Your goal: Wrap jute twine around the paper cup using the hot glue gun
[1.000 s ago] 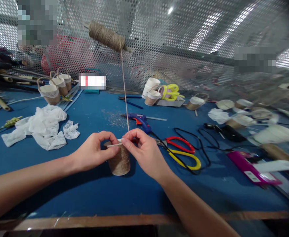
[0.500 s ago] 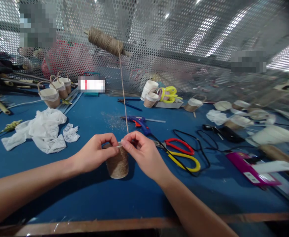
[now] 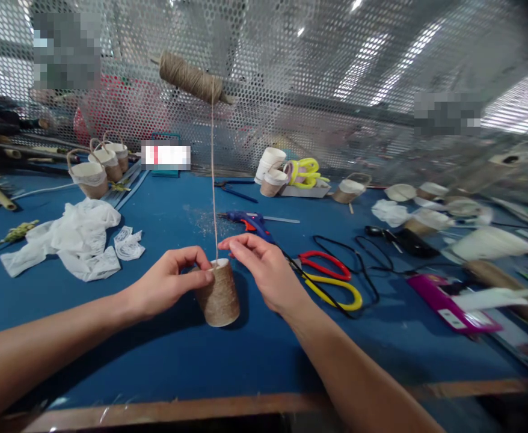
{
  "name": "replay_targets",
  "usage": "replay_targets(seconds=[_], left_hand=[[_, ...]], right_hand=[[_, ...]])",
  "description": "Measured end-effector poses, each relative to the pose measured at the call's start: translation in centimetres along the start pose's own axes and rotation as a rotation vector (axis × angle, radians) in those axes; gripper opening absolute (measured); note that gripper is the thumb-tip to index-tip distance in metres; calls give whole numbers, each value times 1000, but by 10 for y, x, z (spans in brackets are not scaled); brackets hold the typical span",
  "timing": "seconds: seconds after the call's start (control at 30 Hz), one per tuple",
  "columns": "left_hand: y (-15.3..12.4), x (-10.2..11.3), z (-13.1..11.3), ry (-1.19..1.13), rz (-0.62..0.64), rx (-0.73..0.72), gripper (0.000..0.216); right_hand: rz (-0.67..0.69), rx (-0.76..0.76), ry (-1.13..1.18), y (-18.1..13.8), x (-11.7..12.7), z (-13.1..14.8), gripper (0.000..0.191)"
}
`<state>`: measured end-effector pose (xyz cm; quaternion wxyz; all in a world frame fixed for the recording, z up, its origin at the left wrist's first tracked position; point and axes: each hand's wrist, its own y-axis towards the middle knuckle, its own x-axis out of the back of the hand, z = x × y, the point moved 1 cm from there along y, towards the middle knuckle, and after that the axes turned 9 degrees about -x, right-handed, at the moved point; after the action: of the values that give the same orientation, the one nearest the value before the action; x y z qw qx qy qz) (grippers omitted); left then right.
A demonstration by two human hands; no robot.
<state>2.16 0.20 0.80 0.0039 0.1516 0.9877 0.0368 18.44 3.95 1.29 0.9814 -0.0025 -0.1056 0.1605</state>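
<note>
A small cup wrapped in brown twine [image 3: 221, 300], with a white rim, is tilted just above or on the blue table. My left hand [image 3: 174, 279] pinches it at the left of its rim, thumb outside. A thin strand of twine [image 3: 214, 180] runs from the spool [image 3: 189, 78] down to the cup's rim by my left fingertips. My right hand [image 3: 264, 264] is beside the strand, above the cup's right side. Its index fingertip is close to the twine, and the fingers look loosely apart; whether they touch it is hard to see.
Behind the cup lies a blue glue gun [image 3: 250, 222]; scissors [image 3: 327, 276] with red and yellow handles lie right. White lace [image 3: 74, 234] is heaped left. Small handled cups [image 3: 92, 177] stand behind it. A purple power strip [image 3: 453, 304] sits at right.
My right hand has come away from the cup's rim, and the twine strand has swung left to hang nearly straight. More of the cup shows; my left hand keeps its pinch.
</note>
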Motion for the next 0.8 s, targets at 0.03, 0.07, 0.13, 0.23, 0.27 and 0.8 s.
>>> replay_targets(seconds=[0.03,0.07,0.13,0.23,0.27,0.8], left_hand=[[-1,0,0,-11,3,1,16],[-1,0,1,-25,8,2,16],[-2,-1,2,-59,20,6,16],[-4,-1,4,-101,29,17,17],[-4,-1,4,-113,31,22,17],[-11,-11,-3,-265,118,109,27]], right_hand=[[9,-9,19,4,1,1,22],[31,-26,40,8,2,1,24],[87,-80,82,18,4,4,26],[127,-140,132,36,4,15,26],[128,-136,142,43,3,19,26],[106,124,-281,68,-20,55,21]])
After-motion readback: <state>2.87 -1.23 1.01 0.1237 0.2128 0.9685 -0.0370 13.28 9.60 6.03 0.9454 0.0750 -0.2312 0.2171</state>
